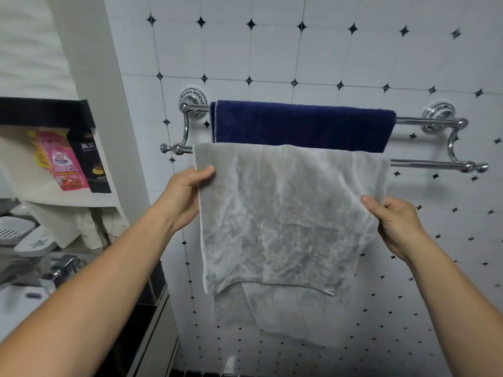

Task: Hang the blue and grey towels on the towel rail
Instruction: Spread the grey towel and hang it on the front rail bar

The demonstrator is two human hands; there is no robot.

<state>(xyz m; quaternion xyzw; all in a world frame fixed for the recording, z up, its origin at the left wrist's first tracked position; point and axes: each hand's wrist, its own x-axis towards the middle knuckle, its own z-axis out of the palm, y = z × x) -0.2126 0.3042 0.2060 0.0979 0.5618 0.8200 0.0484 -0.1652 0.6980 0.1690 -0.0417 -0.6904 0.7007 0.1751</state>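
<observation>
A chrome double towel rail (430, 121) is fixed to the tiled wall. The dark blue towel (302, 125) hangs folded over its back bar. The grey towel (283, 213) is draped over the front bar, its front flap hanging unevenly with a second layer showing below. My left hand (182, 198) pinches the grey towel's left edge, thumb on the front. My right hand (394, 224) pinches its right edge lower down, pulling the cloth slightly outward.
A white shelf (68, 201) at the left holds a pink packet (62, 161) and a dark packet (91, 161). Below it are soap dishes (19, 232), a chrome tap (62, 268) and a sink edge. White tiles with black diamonds cover the wall.
</observation>
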